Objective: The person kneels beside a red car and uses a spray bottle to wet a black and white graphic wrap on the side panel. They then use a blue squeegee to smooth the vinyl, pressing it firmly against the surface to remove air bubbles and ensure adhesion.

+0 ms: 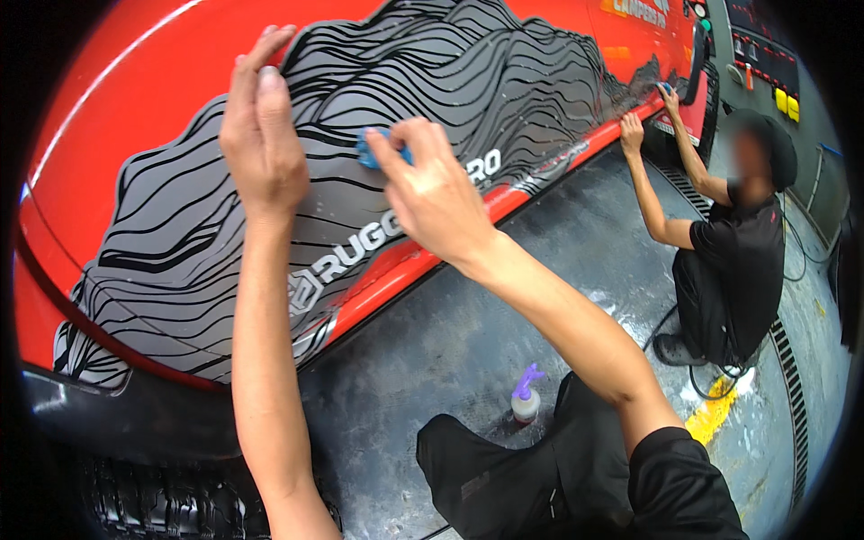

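A red car body panel (153, 81) fills the upper left, covered by a grey decal (468, 81) of wavy black lines. My left hand (261, 135) lies flat on the decal, fingers pointing up. My right hand (427, 184) presses a small blue pad (367, 151) against the decal just to the right of the left hand. Only a corner of the pad shows past my fingers.
A co-worker in black (733, 252) crouches at the right, both hands on the car's lower sill. A small spray bottle with a purple trigger (526, 396) stands on the wet grey floor (504, 297) near my knee. A floor drain grate (792, 405) and a yellow marking (711, 409) lie at the right.
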A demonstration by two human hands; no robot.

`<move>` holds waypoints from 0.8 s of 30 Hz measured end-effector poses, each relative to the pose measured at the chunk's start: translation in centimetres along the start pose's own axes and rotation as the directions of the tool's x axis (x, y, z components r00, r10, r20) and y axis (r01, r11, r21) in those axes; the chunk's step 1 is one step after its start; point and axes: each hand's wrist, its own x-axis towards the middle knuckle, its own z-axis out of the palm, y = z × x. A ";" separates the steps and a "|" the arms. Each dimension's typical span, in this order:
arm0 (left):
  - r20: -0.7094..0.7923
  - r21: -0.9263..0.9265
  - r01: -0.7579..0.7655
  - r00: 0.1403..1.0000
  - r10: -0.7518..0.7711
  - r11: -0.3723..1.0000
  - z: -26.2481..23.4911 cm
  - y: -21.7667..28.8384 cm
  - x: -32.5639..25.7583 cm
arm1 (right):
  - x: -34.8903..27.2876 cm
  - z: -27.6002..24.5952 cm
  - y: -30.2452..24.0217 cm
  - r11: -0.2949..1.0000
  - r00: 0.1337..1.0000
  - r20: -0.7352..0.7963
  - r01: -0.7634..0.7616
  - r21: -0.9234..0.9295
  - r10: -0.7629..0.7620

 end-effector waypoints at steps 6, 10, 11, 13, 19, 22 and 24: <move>0.069 0.067 -0.023 0.997 0.018 0.997 -0.7 -0.4 -0.1 | -0.2 0.0 0.7 1.000 1.000 -0.030 0.004 -0.008 -0.004; 0.078 0.087 0.060 0.995 -0.066 0.994 -0.6 0.5 0.0 | -3.4 -0.7 2.1 0.993 0.995 0.010 -0.104 0.054 0.104; 0.065 0.073 0.070 0.995 -0.075 0.995 -0.6 0.6 0.1 | -3.2 -0.5 1.8 0.993 0.996 -0.006 -0.094 0.075 0.094; 0.075 0.069 0.041 0.996 -0.046 0.997 -0.7 0.2 -0.1 | -2.1 0.5 1.2 0.991 0.997 -0.027 -0.073 0.114 0.077; 0.097 0.083 0.043 0.994 -0.051 0.996 -0.1 0.5 -0.1 | -5.2 0.2 2.3 0.980 0.987 -0.014 -0.158 0.120 0.161; 0.098 0.051 0.039 0.994 -0.044 0.998 -0.4 0.3 -0.1 | -3.1 1.1 1.2 0.963 0.989 -0.041 -0.129 0.238 0.142; 0.108 0.067 0.047 0.993 -0.054 0.997 -0.5 0.4 -0.2 | -2.8 1.1 1.0 0.965 0.988 -0.022 -0.145 0.217 0.153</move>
